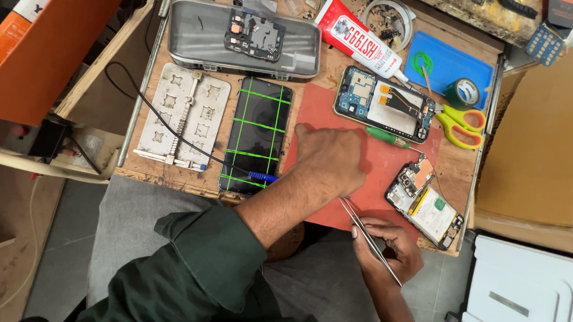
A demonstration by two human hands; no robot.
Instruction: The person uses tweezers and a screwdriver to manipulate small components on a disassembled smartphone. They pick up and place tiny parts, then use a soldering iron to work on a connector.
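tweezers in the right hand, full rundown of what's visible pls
The tweezers are slim, straight, bare silvery metal, two thin arms joined at the rear. The right hand pinches them around mid-length. They lie slanted: tips point up-left toward the near edge of the red mat, rear end runs down-right past the wrist. The tips sit close together just below the left hand; whether they grip anything or touch the mat is too small to tell.

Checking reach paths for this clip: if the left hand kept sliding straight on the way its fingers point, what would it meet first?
The left hand lies on the red mat, fingers pointing toward the far-left. Most likely it would first meet the black phone with green tape strips, though depth is hard to judge.
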